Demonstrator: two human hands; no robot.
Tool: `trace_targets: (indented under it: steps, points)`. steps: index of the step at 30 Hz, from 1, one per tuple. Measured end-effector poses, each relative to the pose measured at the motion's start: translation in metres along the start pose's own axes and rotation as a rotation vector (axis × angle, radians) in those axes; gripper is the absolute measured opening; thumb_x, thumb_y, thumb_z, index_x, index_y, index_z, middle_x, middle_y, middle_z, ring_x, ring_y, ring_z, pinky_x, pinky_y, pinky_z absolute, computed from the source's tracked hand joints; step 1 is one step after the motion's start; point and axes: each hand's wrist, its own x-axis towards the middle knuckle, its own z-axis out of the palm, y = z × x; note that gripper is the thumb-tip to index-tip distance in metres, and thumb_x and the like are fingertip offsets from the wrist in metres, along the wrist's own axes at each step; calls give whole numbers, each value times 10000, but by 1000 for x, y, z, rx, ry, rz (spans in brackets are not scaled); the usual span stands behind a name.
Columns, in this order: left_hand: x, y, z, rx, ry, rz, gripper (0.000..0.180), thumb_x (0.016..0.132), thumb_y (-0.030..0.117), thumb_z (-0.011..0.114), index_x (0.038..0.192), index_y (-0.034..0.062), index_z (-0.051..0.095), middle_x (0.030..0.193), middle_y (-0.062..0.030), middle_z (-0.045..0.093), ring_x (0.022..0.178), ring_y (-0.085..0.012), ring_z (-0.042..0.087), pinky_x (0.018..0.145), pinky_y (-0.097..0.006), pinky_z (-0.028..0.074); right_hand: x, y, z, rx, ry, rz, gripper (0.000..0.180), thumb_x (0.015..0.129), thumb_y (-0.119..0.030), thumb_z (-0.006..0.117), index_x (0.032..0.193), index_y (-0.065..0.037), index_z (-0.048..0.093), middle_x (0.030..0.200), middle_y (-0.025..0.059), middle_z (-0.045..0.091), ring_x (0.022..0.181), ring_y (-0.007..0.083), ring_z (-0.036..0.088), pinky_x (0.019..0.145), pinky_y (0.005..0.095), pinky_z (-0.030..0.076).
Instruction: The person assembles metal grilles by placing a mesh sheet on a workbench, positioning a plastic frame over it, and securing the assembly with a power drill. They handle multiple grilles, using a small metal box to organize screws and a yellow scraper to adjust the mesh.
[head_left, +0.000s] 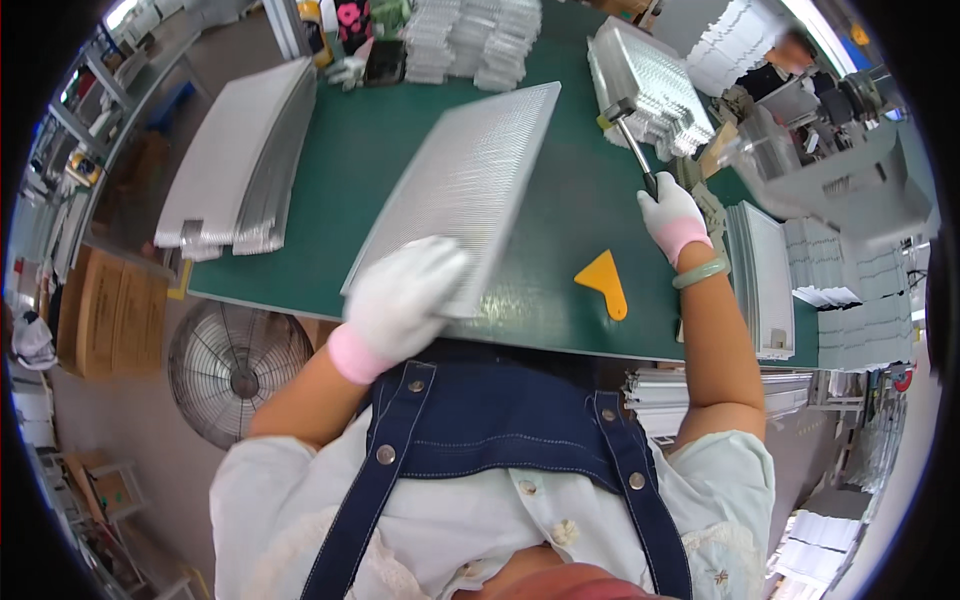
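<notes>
Your left hand: gloved white with a pink cuff, fingers spread flat on the near corner of the finned metal panel, pressing rather than gripping.
Your right hand: same glove, fingers curled shut around the handle of a small hammer, right of the panel, its head raised over the mat.
Panel: one, ribbed and silver, lying diagonally on the green mat, its far corner pointing away from you.
Scraper: one orange plastic scraper, on the mat between the panel and your right wrist.
Stacks: one pile of similar panels left of the panel, one beyond its right side.
Risk: thin fins probably bend easily; a stray or heavy hammer blow could dent them, and the panel could slide if your palm lifts.
</notes>
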Motion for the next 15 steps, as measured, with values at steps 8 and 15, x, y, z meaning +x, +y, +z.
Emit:
trace_targets:
  steps: [8,15]
  points:
    - [-48,4,97,-15,-524,62,705,676,358,824,1293,138,563,1330,-162,517,1279,-397,454,1081,-536,368,-4,-10,68,1,-124,-17,331,970,-310,537,1154,-35,546,982,231,693,962,422,664,845,508,518]
    - [-52,0,105,19,-494,85,682,698,356,812,1295,136,565,1324,-159,524,1268,-394,465,1077,-533,375,26,-50,81,-95,-119,-2,322,994,-303,499,1213,-68,515,1003,212,699,967,425,673,849,517,525]
